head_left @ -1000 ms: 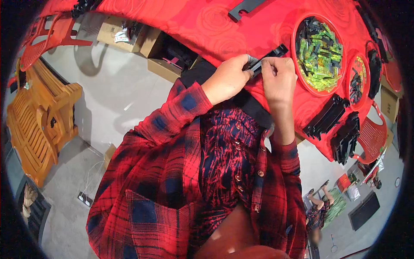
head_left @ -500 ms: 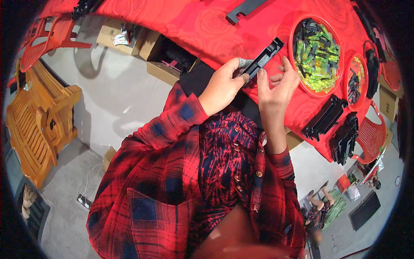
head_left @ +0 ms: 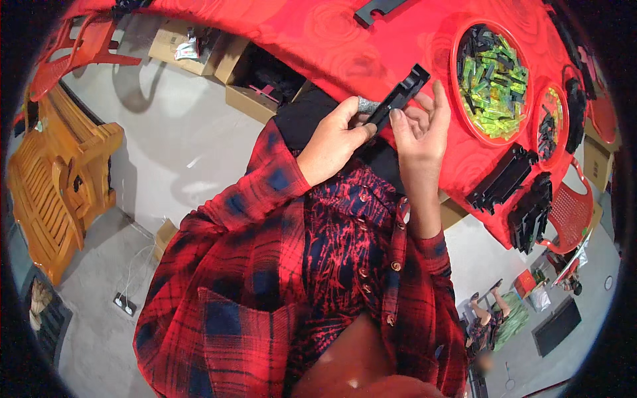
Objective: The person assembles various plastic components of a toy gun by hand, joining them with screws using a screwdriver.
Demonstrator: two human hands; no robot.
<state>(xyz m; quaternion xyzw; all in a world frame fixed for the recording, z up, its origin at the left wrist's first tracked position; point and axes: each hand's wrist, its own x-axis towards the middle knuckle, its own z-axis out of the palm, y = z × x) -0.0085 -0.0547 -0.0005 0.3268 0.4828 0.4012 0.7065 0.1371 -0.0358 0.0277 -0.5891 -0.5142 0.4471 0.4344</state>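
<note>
A long, narrow black plastic part is held slantwise above my lap at the table's front edge. My left hand grips its lower end between thumb and fingers. Silvery grey wrapping shows at the left index fingertip. My right hand has its thumb pressed on the side of the part, with its other fingers bent beside and partly behind it. Whether a small piece sits under that thumb cannot be made out.
On the red-covered table stand a large red basin of yellow-green and black pieces and a smaller red bowl. Black plastic parts are stacked at the right edge. Another flat black part lies farther back. An open carton stands below.
Both hands have shifted slightly left and down with the black part. The part has turned a little, and my right thumb has moved onto its side.
</note>
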